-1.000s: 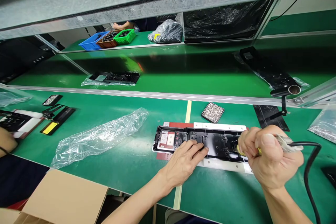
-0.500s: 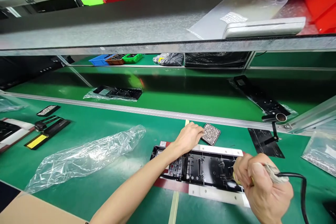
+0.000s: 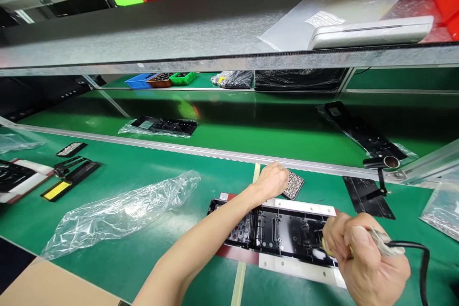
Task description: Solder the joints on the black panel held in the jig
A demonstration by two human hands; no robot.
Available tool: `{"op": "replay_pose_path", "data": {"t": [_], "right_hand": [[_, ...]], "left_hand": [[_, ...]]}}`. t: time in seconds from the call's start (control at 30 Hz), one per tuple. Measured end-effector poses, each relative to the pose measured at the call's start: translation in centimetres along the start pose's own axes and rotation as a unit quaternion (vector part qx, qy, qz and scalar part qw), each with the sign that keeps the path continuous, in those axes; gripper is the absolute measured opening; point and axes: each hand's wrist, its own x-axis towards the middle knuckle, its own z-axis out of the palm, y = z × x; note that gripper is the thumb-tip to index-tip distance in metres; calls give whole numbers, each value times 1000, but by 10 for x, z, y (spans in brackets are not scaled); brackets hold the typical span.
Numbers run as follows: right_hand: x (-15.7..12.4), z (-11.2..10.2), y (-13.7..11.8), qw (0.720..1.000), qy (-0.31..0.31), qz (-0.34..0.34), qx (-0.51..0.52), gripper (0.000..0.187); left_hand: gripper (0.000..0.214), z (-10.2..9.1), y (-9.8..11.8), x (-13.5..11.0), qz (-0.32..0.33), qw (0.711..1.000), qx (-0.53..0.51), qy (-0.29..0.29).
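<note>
A long black plastic housing [image 3: 283,229] lies on a white and red fixture plate [image 3: 297,267] on the green bench. My left hand [image 3: 273,180] reaches past it, fingers curled down over a small black tray of tiny screws [image 3: 294,184]; what the fingertips hold is hidden. My right hand [image 3: 366,260] is wrapped round a corded electric screwdriver [image 3: 385,245], whose tip end sits over the housing's right end. Its black cable [image 3: 423,267] loops off to the right.
An empty clear plastic bag [image 3: 118,213] lies left of the housing. Further left are a yellow-tipped black part [image 3: 68,179] and another fixture [image 3: 17,179]. A black sheet [image 3: 367,196] lies at the right. A conveyor belt behind carries bagged black parts [image 3: 161,126]. A cardboard box corner [image 3: 53,291] sits bottom left.
My left hand lifted off the housing and moved forward to the screw tray, then closed down over it. The view tilted up. My right hand kept its grip on the screwdriver.
</note>
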Motion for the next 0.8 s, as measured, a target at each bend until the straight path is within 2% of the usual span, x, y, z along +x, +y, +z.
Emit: {"op": "replay_pose_path", "data": {"t": [0.17, 0.27, 0.37, 0.43, 0.57, 0.67, 0.8], "right_hand": [[2, 0, 0, 1000, -3, 5, -2, 34], [4, 1, -1, 1000, -1, 8, -1, 35], [6, 4, -2, 1000, 0, 4, 5, 34], [7, 6, -3, 1000, 2, 6, 7, 33], [6, 7, -5, 1000, 9, 11, 7, 34], [5, 6, -6, 1000, 11, 8, 4, 35], [5, 5, -5, 1000, 17, 8, 1, 36]], "left_hand": [[13, -33, 15, -15, -69, 992, -103, 17], [11, -56, 23, -39, -91, 982, -161, 33], [12, -66, 26, -70, -108, 975, -188, 45], [12, -63, 25, -91, -99, 973, -204, 46], [11, -42, 21, -120, -31, 972, -226, 52], [15, -27, 23, -127, 11, 975, -213, 63], [23, -20, 25, -124, 30, 979, -186, 82]]}}
